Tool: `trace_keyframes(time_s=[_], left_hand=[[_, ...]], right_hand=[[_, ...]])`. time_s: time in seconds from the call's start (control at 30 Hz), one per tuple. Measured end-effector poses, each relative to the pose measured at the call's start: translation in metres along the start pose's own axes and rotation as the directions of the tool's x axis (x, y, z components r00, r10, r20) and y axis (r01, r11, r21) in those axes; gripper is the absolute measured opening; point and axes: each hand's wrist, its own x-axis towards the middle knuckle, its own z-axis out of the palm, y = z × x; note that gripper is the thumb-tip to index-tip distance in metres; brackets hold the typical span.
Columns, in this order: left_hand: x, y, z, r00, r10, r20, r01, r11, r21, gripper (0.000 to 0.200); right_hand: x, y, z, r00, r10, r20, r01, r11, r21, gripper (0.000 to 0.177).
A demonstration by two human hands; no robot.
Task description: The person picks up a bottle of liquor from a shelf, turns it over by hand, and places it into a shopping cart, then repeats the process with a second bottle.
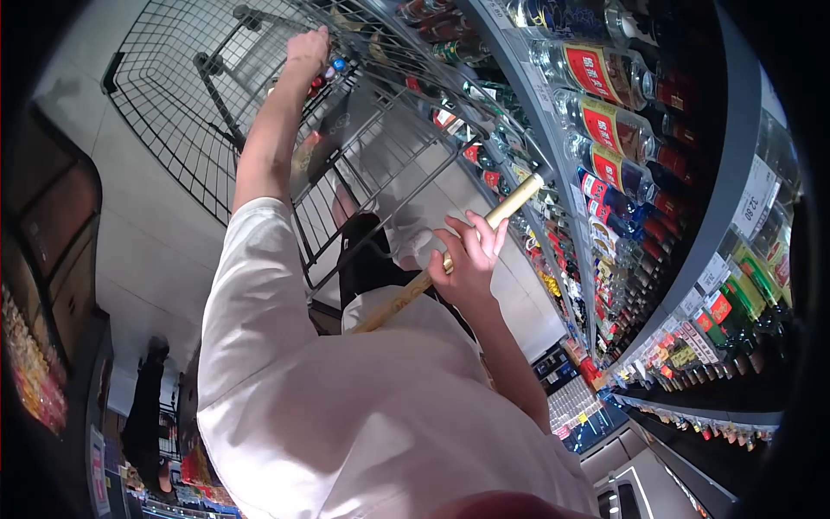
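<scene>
My left hand reaches over the wire shopping cart, its fingers curled; what they hold, if anything, is hidden. Just beside its wrist are small items with a blue cap and red caps. On the cart's gold-coloured handle rests my right hand, fingers spread and thumb lying near the bar. Through the wires, a dark patterned package is partly visible.
Shelves of bottles with red labels curve along the right side, with price tags on their edges. Dark racks with packaged goods stand at the left. A person in dark clothes is at the lower left.
</scene>
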Motion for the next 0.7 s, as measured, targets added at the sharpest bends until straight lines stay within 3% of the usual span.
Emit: trace_keyframes(time_s=[0.2,0.3,0.7], left_hand=[[0.007,-0.012,0.028,0.999,0.04,-0.026,-0.04,0.999,-0.002,0.045],[0.004,-0.014,0.018,0.999,0.024,0.036,-0.023,0.999,-0.029,0.037],[-0.012,-0.009,-0.01,0.989,-0.014,0.147,0.028,0.995,-0.098,0.042]], right_hand=[[0.0,0.001,0.003,1.0,-0.013,0.014,0.013,1.0,-0.011,0.024],[0.001,0.002,0.002,1.0,-0.019,0.006,0.019,1.0,-0.008,0.024],[-0.001,0.001,0.003,1.0,-0.021,-0.02,0.021,0.999,0.031,0.024]])
